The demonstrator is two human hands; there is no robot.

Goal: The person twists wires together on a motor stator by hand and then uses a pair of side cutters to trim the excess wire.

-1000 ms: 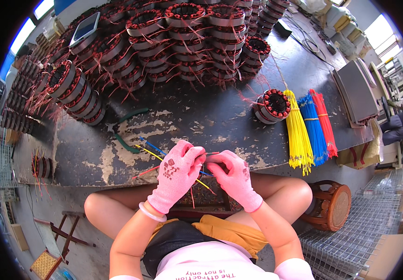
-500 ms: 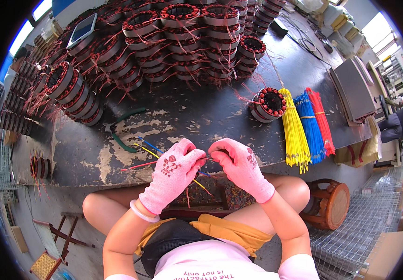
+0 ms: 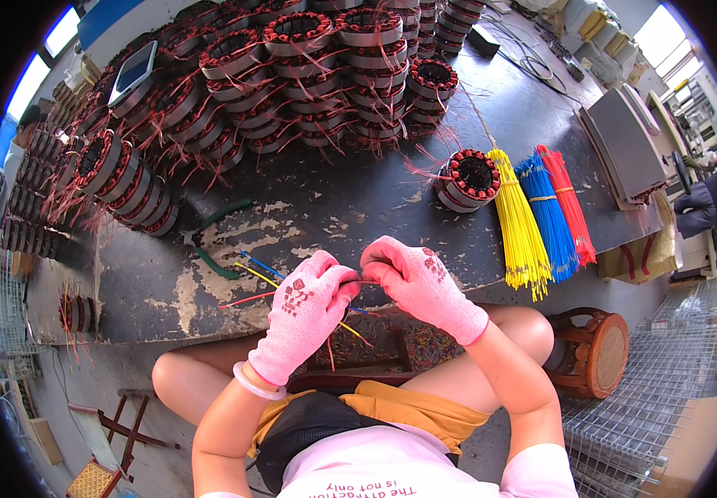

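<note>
Both my hands wear pink knit gloves and meet over the near edge of the table. My left hand (image 3: 304,307) is closed round a few thin wires. A yellow wire (image 3: 252,271), a blue wire (image 3: 262,265) and a red wire (image 3: 248,300) stick out beyond its left side, and more ends show below the fingers. Just to its right, my right hand (image 3: 416,286) pinches a thin reddish wire end between thumb and fingers. Where the wires join is mostly hidden by the gloves. Green-handled pliers (image 3: 219,261) lie on the table past my left hand.
Stacks of motor stators (image 3: 300,79) with loose red leads fill the far table. A short stator stack (image 3: 468,178) stands near the bundles of yellow wires (image 3: 518,224), blue wires (image 3: 551,212) and red wires (image 3: 570,203). A wooden stool (image 3: 595,353) is beside my right knee.
My right hand has shifted slightly up and left, and its fingertips now sit closer to my left hand's. The whole view has shifted a little. The left hand keeps hold of the wires.
</note>
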